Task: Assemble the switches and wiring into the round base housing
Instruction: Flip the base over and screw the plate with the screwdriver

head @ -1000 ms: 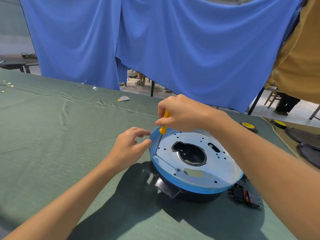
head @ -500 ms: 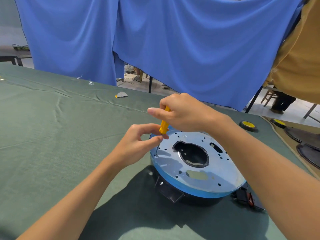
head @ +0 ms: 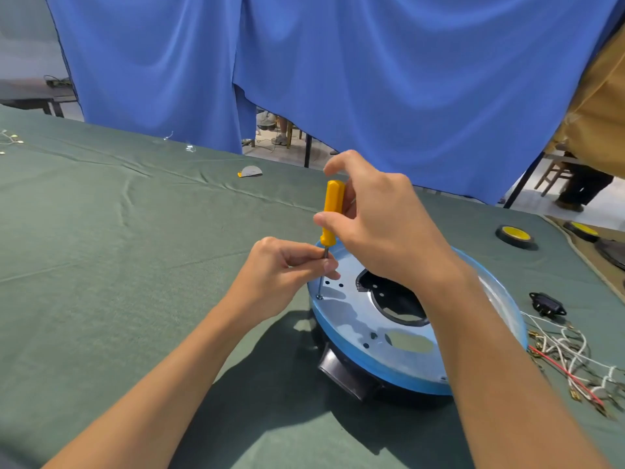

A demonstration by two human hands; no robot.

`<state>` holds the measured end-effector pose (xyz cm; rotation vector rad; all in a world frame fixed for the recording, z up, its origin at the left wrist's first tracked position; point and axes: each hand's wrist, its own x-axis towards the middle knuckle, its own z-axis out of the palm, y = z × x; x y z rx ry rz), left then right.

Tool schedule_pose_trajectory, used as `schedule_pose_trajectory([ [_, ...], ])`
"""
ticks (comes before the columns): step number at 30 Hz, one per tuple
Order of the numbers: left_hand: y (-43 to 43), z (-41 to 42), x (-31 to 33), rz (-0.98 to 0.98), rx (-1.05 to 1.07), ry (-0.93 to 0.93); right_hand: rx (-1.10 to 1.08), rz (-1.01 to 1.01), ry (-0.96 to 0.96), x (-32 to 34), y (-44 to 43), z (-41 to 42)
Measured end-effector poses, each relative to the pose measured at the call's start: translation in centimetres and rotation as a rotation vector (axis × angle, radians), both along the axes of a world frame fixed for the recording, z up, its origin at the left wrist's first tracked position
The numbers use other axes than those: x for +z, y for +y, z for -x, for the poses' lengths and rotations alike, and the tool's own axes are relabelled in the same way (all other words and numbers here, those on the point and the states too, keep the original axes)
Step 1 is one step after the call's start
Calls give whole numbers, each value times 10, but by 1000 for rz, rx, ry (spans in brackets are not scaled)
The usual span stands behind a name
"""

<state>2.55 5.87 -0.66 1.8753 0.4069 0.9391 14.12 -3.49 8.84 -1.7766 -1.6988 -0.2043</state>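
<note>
Two grips work on one screwdriver (head: 330, 214) at the near-left edge of the round base housing (head: 341, 314). The right grip (head: 382, 231) is closed round the yellow handle, thumb pressed across its front and fingers curled behind and above its top. The left grip (head: 280, 269) is narrow, pinching the bare metal shaft just under the handle between thumb and fingertips. The housing lies under and to the right of both grips, flat on the green-clothed counter (head: 135, 265), its blue-filmed plate facing up with a large cut-out in the middle. The right forearm crosses over it.

The screwdriver's long axis stands almost upright, handle leaning slightly away and to the right. Its tip points down onto one small screw (head: 319, 296) near the plate's left rim.

One black switch (head: 548, 304) lies on the counter just right of the housing, apart from it. One loose bundle of wiring (head: 571, 353) is beside it, mostly white strands with a red one. Two rolls of tape (head: 515, 235) with yellow cores sit farther back on the right. A blue curtain (head: 372, 79) hangs behind the counter.
</note>
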Motion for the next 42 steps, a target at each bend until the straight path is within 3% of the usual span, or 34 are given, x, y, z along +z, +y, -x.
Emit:
schedule_pose_trajectory([
  [8,2,0,-3,-2,-1,-16,80,61,53,0,1,-2],
  [16,-5,2,-1,-44,-34,14,164,184,250,5,-6,-19],
  [22,-4,-1,-1,-90,42,-7,-40,-74,187,-7,-1,-12],
  [27,-2,-1,-3,-21,46,-36,-60,-61,58,-8,1,-7],
  [33,1,-1,-3,-43,89,-26,119,58,186,-3,-3,-5],
  [42,0,1,-5,-57,44,1,-27,-45,61,-11,3,2],
])
